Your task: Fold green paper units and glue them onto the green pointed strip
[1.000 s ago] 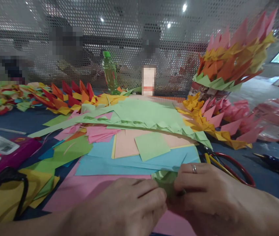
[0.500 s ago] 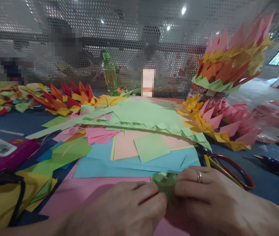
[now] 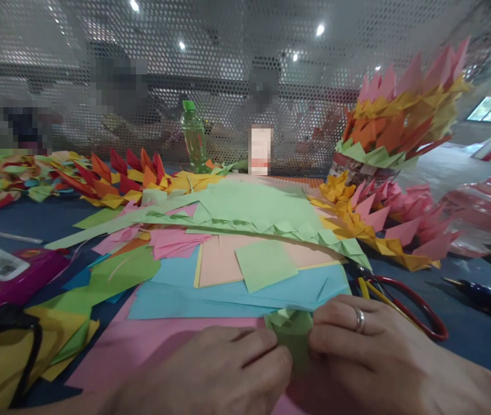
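A small folded green paper (image 3: 293, 340) lies over pink sheets (image 3: 163, 340) at the bottom centre. My left hand (image 3: 237, 363) closes its curled fingers on the paper's left edge. From the right, my right hand (image 3: 362, 346), with a ring on one finger, grips the opposite edge. Both thumbs are hidden. Just beyond are blue sheets (image 3: 167, 297) with a loose light green square (image 3: 265, 265) on top. A long folded light green strip (image 3: 245, 223) runs across behind them.
Red-handled scissors (image 3: 427, 305) and a dark pen (image 3: 483, 294) lie right. A purple device (image 3: 25, 274) with a black cable sits left. Further back are a green bottle (image 3: 194, 141), folded paper petals (image 3: 128, 173), a layered paper flower (image 3: 392, 124) and a clear container (image 3: 483, 213).
The view has tilted slightly, so the background sits a little lower. My hands have moved slightly apart, showing more of the green paper between them.
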